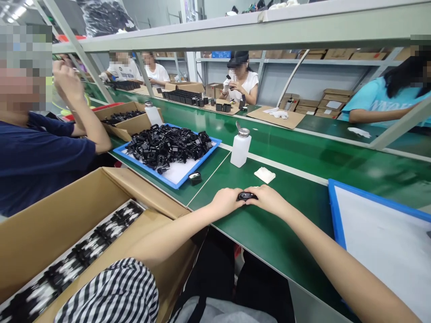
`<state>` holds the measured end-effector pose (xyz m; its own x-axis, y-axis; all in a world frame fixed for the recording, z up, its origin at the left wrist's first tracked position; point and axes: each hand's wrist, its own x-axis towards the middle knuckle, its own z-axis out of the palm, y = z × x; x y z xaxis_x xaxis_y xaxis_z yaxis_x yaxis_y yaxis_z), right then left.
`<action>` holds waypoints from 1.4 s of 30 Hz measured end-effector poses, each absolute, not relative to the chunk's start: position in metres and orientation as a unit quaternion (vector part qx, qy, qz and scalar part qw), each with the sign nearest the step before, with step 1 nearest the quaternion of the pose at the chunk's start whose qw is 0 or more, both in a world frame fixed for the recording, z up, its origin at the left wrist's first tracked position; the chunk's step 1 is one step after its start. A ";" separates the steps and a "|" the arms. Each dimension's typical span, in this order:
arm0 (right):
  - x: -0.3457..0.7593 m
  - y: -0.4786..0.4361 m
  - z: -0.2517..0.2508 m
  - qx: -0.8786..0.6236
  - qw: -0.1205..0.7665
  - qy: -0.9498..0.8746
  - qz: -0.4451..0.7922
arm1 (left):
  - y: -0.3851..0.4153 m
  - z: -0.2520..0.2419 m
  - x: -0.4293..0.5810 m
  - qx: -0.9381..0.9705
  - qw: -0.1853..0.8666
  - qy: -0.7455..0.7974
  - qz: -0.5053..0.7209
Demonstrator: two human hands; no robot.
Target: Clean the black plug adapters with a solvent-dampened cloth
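Over the green bench, a small glossy black oval part (247, 196) is held between both hands; its exact kind cannot be made out. My left hand (226, 201) pinches its left end with thumb and fingers. On the right end, my right hand (268, 200) is closed in a similar grip. Just beyond the hands lies a folded white cloth (265, 175). A white pump bottle (240, 150) with a metal top stands upright behind it. Off to the left, a small black piece (195, 178) sits on the bench beside a blue-rimmed tray (178, 179).
That tray holds a heap of black parts (168, 146). At lower left, a cardboard box (114, 179) contains rows of black and white pieces. Another blue-rimmed tray (333, 211) lies at right. A co-worker (43, 152) sits at left; several people work across the bench. A shelf beam (235, 36) crosses above.
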<state>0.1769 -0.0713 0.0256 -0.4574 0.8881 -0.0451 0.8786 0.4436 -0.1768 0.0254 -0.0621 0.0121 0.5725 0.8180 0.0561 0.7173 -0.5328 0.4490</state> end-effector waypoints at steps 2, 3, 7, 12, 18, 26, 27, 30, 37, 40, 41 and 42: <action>0.177 -0.072 0.025 -0.519 0.000 -0.852 0.068 | -0.066 0.013 0.029 0.874 0.152 0.450 0.100; 0.177 -0.072 0.025 -0.520 -0.012 -0.852 0.060 | -0.067 0.014 0.031 0.879 0.136 0.449 0.089; 0.177 -0.072 0.028 -0.524 -0.038 -0.849 0.055 | -0.063 0.017 0.033 0.892 0.105 0.436 0.053; 0.175 -0.068 0.032 -0.524 -0.035 -0.847 0.088 | -0.050 0.033 0.035 0.892 0.137 0.430 -0.029; 0.174 -0.059 0.032 -0.544 -0.053 -0.832 0.096 | -0.039 0.054 0.050 0.889 0.140 0.425 -0.102; 0.172 -0.047 0.046 -0.507 -0.103 -0.842 0.149 | -0.037 0.060 0.065 0.870 0.196 0.433 -0.133; 0.173 -0.046 0.045 -0.504 -0.097 -0.842 0.165 | -0.036 0.059 0.065 0.865 0.205 0.436 -0.137; 0.176 -0.045 0.039 -0.484 -0.070 -0.844 0.221 | -0.034 0.058 0.066 0.854 0.220 0.451 -0.140; 0.184 -0.049 0.019 -0.531 0.002 -0.818 0.221 | -0.042 0.058 0.058 0.849 0.233 0.461 -0.113; 0.186 -0.042 0.015 -0.545 0.003 -0.798 0.257 | -0.045 0.057 0.050 0.849 0.237 0.463 -0.092; 0.186 -0.039 0.015 -0.548 0.001 -0.793 0.265 | -0.045 0.056 0.048 0.850 0.238 0.463 -0.083; 0.186 -0.037 0.016 -0.552 -0.002 -0.789 0.270 | -0.045 0.055 0.047 0.849 0.243 0.464 -0.075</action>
